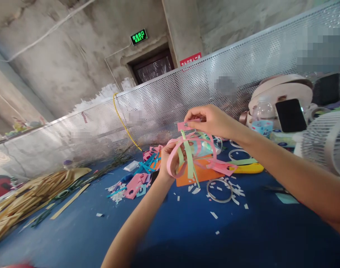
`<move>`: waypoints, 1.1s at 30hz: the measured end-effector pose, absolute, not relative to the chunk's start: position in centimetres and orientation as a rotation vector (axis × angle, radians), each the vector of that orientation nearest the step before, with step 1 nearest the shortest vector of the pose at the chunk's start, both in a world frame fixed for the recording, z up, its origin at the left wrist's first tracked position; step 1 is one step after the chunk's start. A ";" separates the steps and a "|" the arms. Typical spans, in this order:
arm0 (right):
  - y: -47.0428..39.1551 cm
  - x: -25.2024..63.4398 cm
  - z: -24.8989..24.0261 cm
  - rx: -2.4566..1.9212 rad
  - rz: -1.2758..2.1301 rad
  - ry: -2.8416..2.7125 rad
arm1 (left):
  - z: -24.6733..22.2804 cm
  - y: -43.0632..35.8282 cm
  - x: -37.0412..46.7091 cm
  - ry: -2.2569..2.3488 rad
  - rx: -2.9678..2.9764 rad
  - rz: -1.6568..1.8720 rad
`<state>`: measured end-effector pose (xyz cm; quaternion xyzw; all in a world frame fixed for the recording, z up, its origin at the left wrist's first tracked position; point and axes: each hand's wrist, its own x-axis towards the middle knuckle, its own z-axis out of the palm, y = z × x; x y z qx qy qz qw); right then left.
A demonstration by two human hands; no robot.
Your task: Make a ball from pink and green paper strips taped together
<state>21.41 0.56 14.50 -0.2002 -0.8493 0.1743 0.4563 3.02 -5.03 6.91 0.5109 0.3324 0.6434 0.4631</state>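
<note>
In the head view a paper-strip craft of pink loops (pixel 172 160) and pale green strips (pixel 188 154) is held up over the table. My left hand (pixel 167 154) is closed around its left side, with the fingers partly behind the loops. Above it, my right hand (pixel 210 118) pinches a small pink paper piece (pixel 181 127) at the top of the craft. Whether that piece is joined to the strips I cannot tell. Behind and below lies an orange sheet (pixel 188 180), with a pink paper cutout (pixel 224 168) and a yellow utility knife (pixel 249 168) to its right.
White paper scraps and a tape roll (pixel 219 190) lie on the blue table (pixel 170 230). Pink and blue offcuts (pixel 136 185) and a brown strip pile (pixel 38 190) are at left. A white fan (pixel 327 139), phone (pixel 290 115) and bottle (pixel 263 111) stand right, before a perforated metal screen (pixel 170 96).
</note>
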 end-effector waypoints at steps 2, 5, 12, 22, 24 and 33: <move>0.5 21.8 14.6 -0.515 0.386 -2.085 | 6.9 -4.9 3.2 0.801 1.229 1.555; 0.2 22.3 14.7 -0.523 0.385 -2.091 | 6.9 -5.0 3.5 0.809 1.240 1.556; -0.9 22.3 14.4 -0.530 0.397 -2.127 | 6.9 -5.7 3.8 0.863 1.206 1.533; -0.9 22.1 14.2 -0.462 0.496 -2.203 | 6.7 -5.8 3.9 0.784 1.174 1.637; -0.9 22.1 14.2 -0.465 0.486 -2.201 | 6.6 -5.8 3.8 0.795 1.187 1.630; -1.5 22.1 14.2 -0.526 0.445 -2.222 | 6.9 -5.8 4.2 0.808 1.193 1.651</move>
